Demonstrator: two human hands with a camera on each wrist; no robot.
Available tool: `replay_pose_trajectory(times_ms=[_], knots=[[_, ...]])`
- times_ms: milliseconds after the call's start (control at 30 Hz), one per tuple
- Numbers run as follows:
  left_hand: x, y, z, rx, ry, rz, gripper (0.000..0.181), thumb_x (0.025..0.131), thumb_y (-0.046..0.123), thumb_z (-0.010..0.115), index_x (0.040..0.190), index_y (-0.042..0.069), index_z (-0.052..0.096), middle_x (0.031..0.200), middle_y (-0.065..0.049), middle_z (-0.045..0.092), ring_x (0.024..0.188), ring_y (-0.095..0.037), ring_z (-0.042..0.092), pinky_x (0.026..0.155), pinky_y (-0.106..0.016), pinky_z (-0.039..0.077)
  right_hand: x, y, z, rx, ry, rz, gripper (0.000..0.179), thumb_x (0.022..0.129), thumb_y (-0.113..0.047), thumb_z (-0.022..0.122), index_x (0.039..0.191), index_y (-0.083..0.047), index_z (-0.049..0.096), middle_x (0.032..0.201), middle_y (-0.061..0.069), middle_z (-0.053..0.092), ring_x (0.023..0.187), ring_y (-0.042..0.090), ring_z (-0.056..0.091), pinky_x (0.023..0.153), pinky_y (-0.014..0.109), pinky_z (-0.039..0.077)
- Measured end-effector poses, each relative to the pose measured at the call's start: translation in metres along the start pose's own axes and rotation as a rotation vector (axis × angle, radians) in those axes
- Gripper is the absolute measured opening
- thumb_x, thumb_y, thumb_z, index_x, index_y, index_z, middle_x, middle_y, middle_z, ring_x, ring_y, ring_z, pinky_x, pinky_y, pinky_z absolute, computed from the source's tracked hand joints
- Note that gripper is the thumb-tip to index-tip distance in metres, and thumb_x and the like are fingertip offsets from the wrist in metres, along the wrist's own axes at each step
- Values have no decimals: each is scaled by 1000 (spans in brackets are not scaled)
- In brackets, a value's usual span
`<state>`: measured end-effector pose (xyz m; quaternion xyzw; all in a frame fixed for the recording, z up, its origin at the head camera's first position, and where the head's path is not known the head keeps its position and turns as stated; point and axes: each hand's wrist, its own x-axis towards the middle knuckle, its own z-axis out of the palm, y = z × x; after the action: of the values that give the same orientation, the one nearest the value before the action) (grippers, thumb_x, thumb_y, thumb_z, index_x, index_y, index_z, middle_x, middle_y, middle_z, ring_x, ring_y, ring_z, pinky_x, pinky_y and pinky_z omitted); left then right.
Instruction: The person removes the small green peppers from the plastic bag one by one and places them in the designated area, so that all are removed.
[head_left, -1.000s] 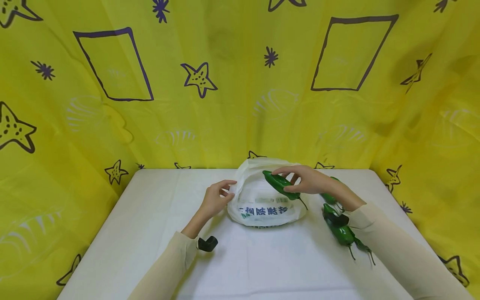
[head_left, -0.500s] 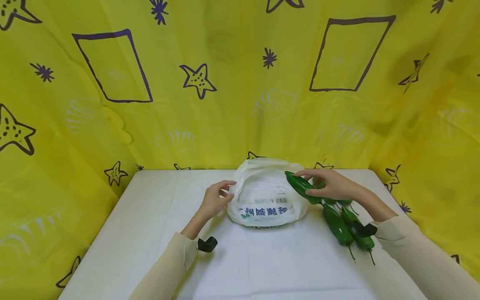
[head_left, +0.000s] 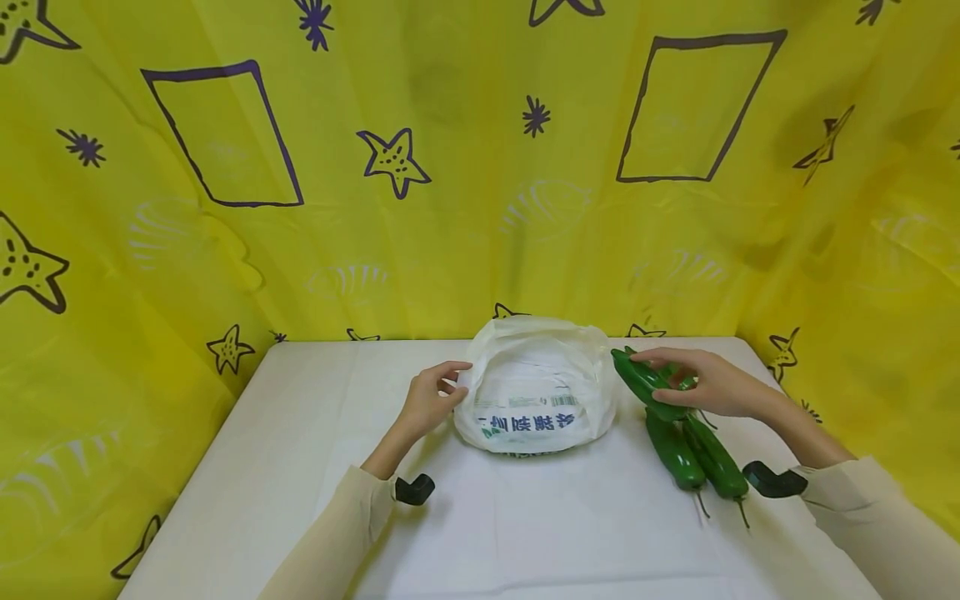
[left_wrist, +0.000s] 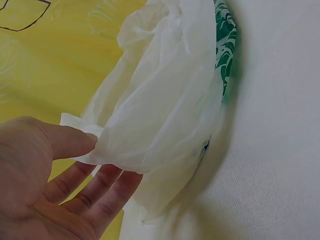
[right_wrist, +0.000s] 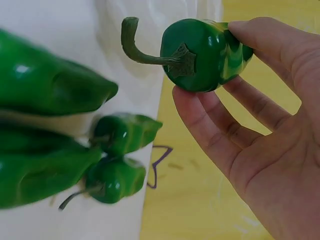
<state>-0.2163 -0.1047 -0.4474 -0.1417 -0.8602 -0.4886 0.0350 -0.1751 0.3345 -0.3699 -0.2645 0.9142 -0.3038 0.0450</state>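
Observation:
A white plastic bag (head_left: 540,421) with blue lettering stands with its mouth spread, mid-table. My left hand (head_left: 433,400) pinches the left edge of its rim; in the left wrist view the thumb lies over the thin bag film (left_wrist: 155,110) and the fingers beneath. Right of the bag, my right hand (head_left: 708,382) holds a green pepper (head_left: 645,385) between thumb and fingers. The right wrist view shows that pepper's stem end (right_wrist: 192,57) facing the camera. Several other green peppers (head_left: 714,458) lie below and behind the right hand, some partly hidden by it.
A white cloth covers the table (head_left: 322,467). Yellow curtain (head_left: 465,250) with dark drawings encloses the back and both sides. Black wrist cameras (head_left: 415,489) sit at both cuffs.
My right hand has moved right with the pepper, from over the bag's mouth to beside the other peppers. The left hand stays at the bag's rim.

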Motion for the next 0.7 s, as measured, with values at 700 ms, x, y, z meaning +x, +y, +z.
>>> replay_pose_trajectory(times_ms=[700], knots=[[1,-1,-2,-6,3,2,39,91,-2,72,128,9,71,102,-13,69,84,-23,66,65,-31,58,-64,40,-7,4,82,33,57,93,-6,75,146,-9,54,131,26,60,91,5,67,68,28,57]])
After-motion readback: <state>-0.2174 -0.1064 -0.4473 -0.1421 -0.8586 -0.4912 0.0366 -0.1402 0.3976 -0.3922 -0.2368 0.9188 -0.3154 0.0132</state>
